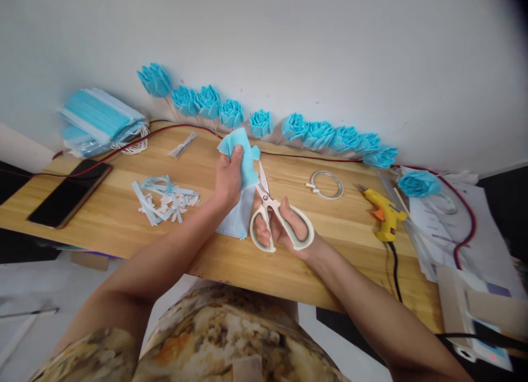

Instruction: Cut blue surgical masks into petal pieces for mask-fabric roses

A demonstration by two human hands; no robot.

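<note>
fabric (246, 163) in left grip (228, 179), scissors (265, 197) alongside

On my feed: plain whitish wall (264, 41), greyer toward the right. Wood-grain worktop (295, 175) set along it. I see pale floor (37, 280) lower left. Light soft, diffuse.
</note>
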